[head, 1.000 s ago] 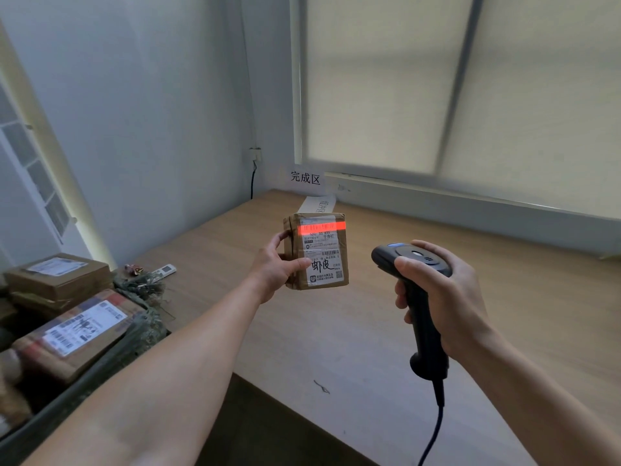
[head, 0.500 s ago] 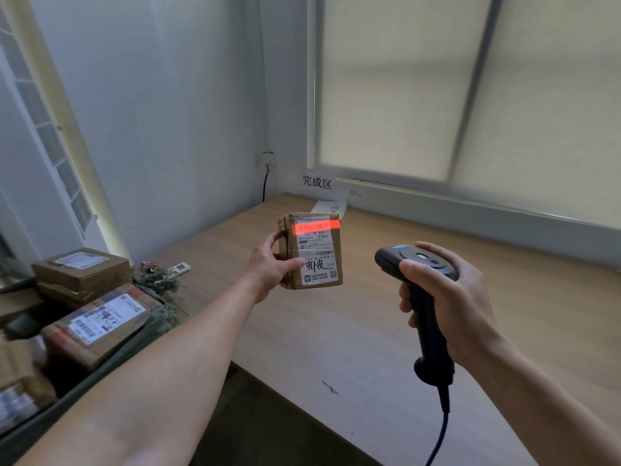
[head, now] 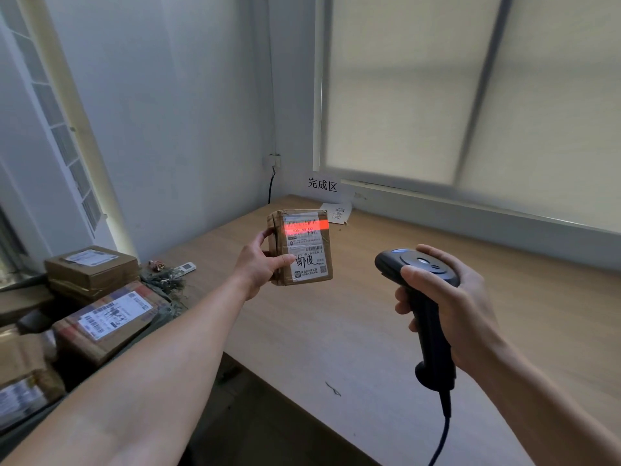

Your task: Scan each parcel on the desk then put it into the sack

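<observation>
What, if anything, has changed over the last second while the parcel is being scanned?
Hardly anything. The left hand has eased the parcel very slightly leftward; mostly the camera's view has turned. Nothing was picked up or let go. The right hand still grips the scanner, and its red line still lies across the top barcode.

Bare left hand (head: 258, 265), bare right hand (head: 457, 307), forearms (head: 161, 364) bare up to the frame edge, short plain fingernails (head: 407, 271)

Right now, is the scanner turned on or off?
On. A bright red line glows across the label of the parcel that the scanner points at.
</observation>
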`<act>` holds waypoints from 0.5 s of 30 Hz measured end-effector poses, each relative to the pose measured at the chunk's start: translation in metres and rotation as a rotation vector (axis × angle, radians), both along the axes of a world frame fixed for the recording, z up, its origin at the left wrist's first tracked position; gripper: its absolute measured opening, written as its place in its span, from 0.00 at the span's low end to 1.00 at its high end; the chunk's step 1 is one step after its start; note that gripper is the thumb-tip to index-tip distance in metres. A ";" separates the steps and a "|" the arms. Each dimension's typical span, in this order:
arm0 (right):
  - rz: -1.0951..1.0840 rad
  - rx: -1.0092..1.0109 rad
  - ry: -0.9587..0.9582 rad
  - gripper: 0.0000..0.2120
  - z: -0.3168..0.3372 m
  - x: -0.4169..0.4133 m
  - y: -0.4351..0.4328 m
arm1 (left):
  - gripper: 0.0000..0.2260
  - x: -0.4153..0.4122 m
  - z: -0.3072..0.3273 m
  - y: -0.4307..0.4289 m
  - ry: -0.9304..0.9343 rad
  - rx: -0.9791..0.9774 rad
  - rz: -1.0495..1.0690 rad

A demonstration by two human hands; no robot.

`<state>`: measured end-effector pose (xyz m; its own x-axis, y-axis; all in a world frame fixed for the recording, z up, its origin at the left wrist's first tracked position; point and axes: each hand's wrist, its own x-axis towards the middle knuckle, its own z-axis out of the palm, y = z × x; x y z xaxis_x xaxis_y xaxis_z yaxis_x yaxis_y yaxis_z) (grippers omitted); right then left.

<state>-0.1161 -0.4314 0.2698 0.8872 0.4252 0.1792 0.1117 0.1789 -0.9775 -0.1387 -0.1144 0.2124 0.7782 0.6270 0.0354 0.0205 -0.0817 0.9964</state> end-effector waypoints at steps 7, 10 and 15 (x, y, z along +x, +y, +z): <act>0.010 -0.032 0.028 0.33 -0.005 0.002 0.003 | 0.34 0.001 0.007 0.003 -0.007 0.009 -0.006; 0.014 -0.038 0.027 0.31 -0.007 0.004 0.005 | 0.34 0.000 0.008 0.005 -0.001 0.013 -0.008; 0.026 -0.043 0.020 0.31 -0.009 0.007 0.012 | 0.35 -0.003 0.008 0.014 0.000 0.019 0.015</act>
